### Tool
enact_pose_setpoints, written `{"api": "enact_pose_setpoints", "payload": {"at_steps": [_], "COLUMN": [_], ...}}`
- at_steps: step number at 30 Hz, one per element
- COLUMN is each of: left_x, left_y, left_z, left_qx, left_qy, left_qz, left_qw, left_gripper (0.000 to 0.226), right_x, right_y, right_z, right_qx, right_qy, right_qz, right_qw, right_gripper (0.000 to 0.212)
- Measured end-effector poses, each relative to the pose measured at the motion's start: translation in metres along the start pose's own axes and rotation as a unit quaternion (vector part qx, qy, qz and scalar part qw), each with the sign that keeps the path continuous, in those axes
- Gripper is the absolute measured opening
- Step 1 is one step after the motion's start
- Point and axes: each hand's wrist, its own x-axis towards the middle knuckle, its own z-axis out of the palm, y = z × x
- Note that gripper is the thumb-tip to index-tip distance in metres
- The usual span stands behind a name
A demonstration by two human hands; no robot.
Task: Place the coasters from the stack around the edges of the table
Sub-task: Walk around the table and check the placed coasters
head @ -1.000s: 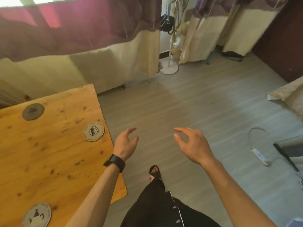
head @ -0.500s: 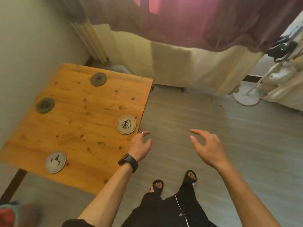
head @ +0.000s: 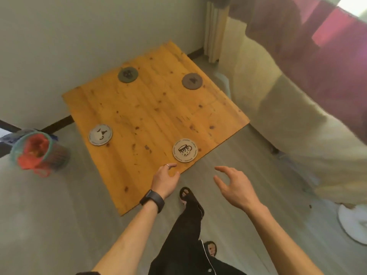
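Four round coasters lie flat on the wooden counter (head: 151,108), each near an edge. The coaster with a mug picture (head: 185,150) is close to the left hand (head: 165,180). A pale coaster (head: 100,134) sits on the left side. A dark green coaster (head: 128,74) and a brown coaster (head: 192,81) are at the far side. The left hand hangs over the near edge, its fingers spread and holding nothing. The right hand (head: 235,186) is over the floor, fingers spread too. A basket (head: 38,152) stands on the floor.
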Motion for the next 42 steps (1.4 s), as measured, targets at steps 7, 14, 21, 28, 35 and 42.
{"api": "enact_pose_setpoints", "payload": {"at_steps": [7,14,21,28,35,42], "left_x": [0.066,0.113,0.144,0.165,0.176,0.187], "left_y": [-0.007,-0.003,-0.004,-0.010,-0.007,-0.007], "left_z": [-0.002,0.007,0.029,0.047,0.067,0.069], "left_qx": [-0.071,-0.104,-0.175,-0.247,-0.257,-0.218], "left_qy": [0.026,-0.005,0.012,0.062,0.120,0.162], "left_qz": [-0.117,-0.210,-0.293,-0.364,-0.388,-0.379], "left_qw": [0.990,0.972,0.940,0.896,0.877,0.884], "left_gripper": [0.033,0.039,0.042,0.047,0.031,0.018], "right_x": [0.113,0.193,0.247,0.294,0.314,0.324], "right_y": [-0.030,-0.047,-0.034,-0.021,-0.011,-0.010], "right_z": [-0.002,0.007,0.034,0.055,0.068,0.078], "right_qx": [-0.068,-0.114,-0.153,-0.073,-0.052,-0.037], "right_qy": [-0.093,-0.177,-0.259,-0.295,-0.288,-0.252], "right_qz": [-0.045,-0.034,-0.016,0.071,0.080,0.081], "right_qw": [0.992,0.977,0.954,0.950,0.953,0.964], "right_gripper": [0.043,0.048,0.058,0.062,0.040,0.021]}}
